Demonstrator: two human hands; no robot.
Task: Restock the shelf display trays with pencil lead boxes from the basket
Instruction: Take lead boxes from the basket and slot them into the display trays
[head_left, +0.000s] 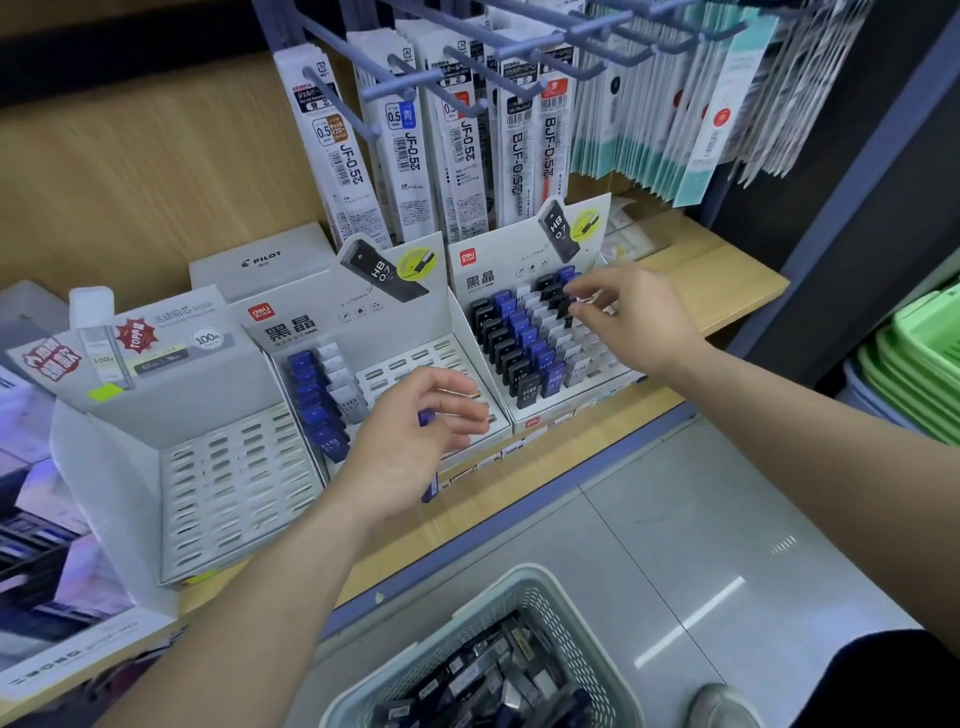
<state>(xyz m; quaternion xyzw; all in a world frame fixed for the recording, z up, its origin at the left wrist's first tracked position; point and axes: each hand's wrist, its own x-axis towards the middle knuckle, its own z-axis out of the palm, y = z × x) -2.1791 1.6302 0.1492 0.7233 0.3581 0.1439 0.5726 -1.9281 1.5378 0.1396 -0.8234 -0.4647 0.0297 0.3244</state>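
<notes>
Three white display trays stand on the wooden shelf. The left tray (234, 493) holds no boxes. The middle tray (410, 364) has one row of blue lead boxes (311, 395) and a short row of white ones. The right tray (525, 423) is mostly filled with black, blue and white boxes. My left hand (410, 441) hovers over the middle tray's front and grips blue lead boxes (429, 488) that poke out below the palm. My right hand (628, 312) reaches over the right tray's back rows and pinches a pale lead box (597, 300). The basket (524, 577) of loose boxes sits on the floor below.
Refill packs hang on metal hooks (395, 83) just above the trays. A grey Pilot box (260, 260) stands behind the middle tray. Green baskets (919, 358) are stacked at the right. A shoe (722, 701) is beside the basket on the tiled floor.
</notes>
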